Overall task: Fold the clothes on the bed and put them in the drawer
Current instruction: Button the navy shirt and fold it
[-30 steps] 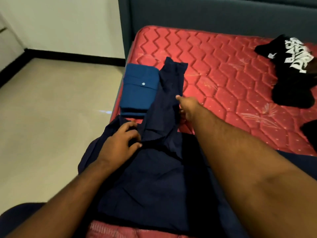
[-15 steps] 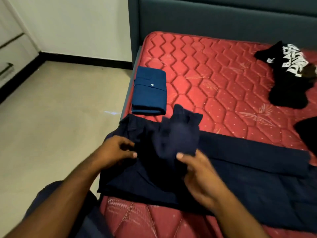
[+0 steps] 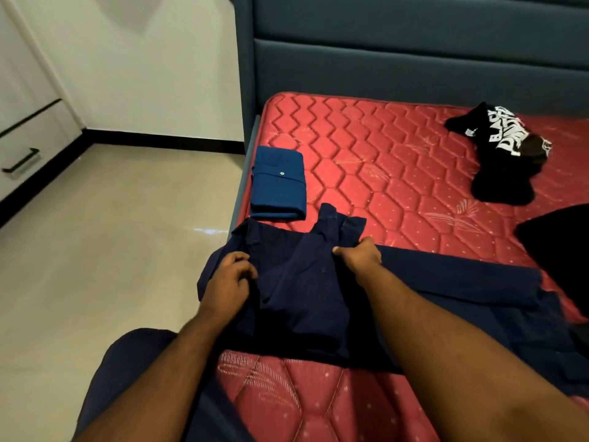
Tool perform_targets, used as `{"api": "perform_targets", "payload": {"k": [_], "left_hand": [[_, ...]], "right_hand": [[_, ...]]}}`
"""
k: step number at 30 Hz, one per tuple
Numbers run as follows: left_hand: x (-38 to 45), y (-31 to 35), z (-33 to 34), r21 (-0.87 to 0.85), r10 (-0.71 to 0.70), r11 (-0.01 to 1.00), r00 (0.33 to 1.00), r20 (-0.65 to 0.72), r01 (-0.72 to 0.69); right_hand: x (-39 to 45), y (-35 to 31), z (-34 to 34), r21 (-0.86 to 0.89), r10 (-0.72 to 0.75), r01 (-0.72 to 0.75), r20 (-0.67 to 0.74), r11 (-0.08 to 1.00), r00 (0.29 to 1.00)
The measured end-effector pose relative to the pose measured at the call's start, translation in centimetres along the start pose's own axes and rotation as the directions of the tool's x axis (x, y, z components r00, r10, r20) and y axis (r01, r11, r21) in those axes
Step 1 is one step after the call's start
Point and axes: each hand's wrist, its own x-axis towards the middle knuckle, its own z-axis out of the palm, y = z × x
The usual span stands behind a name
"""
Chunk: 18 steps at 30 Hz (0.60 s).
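**Both hands on the navy garment at the bed's near edge**

A dark navy garment (image 3: 306,291) lies spread across the red mattress (image 3: 398,173) at about 6 o'clock, running off toward 3 o'clock. The left hand (image 3: 229,282) rests on its left part, fingers curled into the cloth. The right hand (image 3: 360,255) pinches a folded flap near the top edge. Just beyond, at 11 o'clock, sits a folded blue garment (image 3: 277,186), close but apart. A black printed shirt (image 3: 503,154) lies crumpled at 2 o'clock. A white drawer unit (image 3: 22,145) stands at 9 o'clock.
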Motion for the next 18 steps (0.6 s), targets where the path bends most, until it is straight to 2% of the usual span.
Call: {"api": "perform_targets", "payload": {"k": [2, 4, 6, 8, 9, 10, 11, 12, 13, 14, 15, 16, 17, 18], "left_hand": [[-0.1, -0.5, 0.2, -0.063, -0.026, 0.998, 0.999, -0.028, 0.024], [0.2, -0.7, 0.1, 0.014, -0.034, 0.999, 0.997, 0.076, 0.033], [1.0, -0.6, -0.2, 0.11, -0.032, 0.994, 0.988, 0.15, 0.015], [1.6, -0.6, -0.6, 0.148, -0.052, 0.989, 0.984, 0.173, 0.026], [1.8, -0.5, -0.7, 0.149, -0.056, 0.988, 0.985, 0.166, 0.032], [1.8, -0.5, -0.7, 0.146, -0.068, 0.988, 0.988, 0.141, 0.047], [1.7, -0.4, -0.7, 0.146, -0.081, 0.987, 0.991, 0.102, 0.066], [1.6, 0.1, -0.5, 0.137, -0.104, 0.986, 0.994, 0.044, 0.097], [1.6, 0.6, -0.4, 0.113, -0.134, 0.984, 0.991, -0.025, 0.136], [1.8, 1.2, -0.3, 0.081, -0.165, 0.982, 0.982, -0.095, 0.173], [2.1, 1.9, -0.2, 0.049, -0.198, 0.977, 0.97, -0.142, 0.207], [2.7, 2.2, -0.2, 0.002, -0.258, 0.965, 0.955, -0.145, 0.261], [3.4, 2.6, -0.1, -0.015, -0.323, 0.946, 0.94, -0.113, 0.323], [4.2, 2.7, -0.1, -0.002, -0.374, 0.927, 0.924, -0.083, 0.375]], "right_hand": [[0.7, -0.7, 0.9, 0.11, 0.045, -0.037, -0.065, 0.993, 0.997], [0.0, -1.8, 0.7, 0.364, -0.021, 0.037, -0.049, 0.931, 0.999], [-2.6, -2.3, -1.0, 0.67, -0.098, 0.096, -0.034, 0.736, 0.995], [-6.7, -1.0, -3.5, 0.868, -0.09, 0.058, -0.016, 0.492, 0.996], [-9.0, 0.5, -4.6, 0.895, -0.065, 0.038, -0.01, 0.445, 0.998], [-11.2, 2.5, -5.6, 0.888, -0.033, 0.01, 0.005, 0.459, 0.999], [-12.8, 4.8, -6.3, 0.841, 0.015, -0.028, 0.023, 0.541, 1.0], [-14.0, 7.5, -7.0, 0.736, 0.065, -0.083, 0.052, 0.672, 0.997], [-14.5, 10.0, -7.6, 0.529, 0.09, -0.121, 0.084, 0.84, 0.992], [-14.7, 11.9, -8.3, 0.229, 0.086, -0.102, 0.082, 0.968, 0.993], [-14.6, 13.1, -9.2, -0.072, 0.025, -0.025, 0.004, 0.997, 1.0], [-14.1, 13.4, -10.1, -0.268, -0.1, 0.073, -0.091, 0.961, 0.991], [-13.6, 12.9, -10.9, -0.342, -0.243, 0.173, -0.174, 0.924, 0.954], [-13.1, 11.5, -11.1, -0.335, -0.363, 0.278, -0.223, 0.9, 0.905]]}}
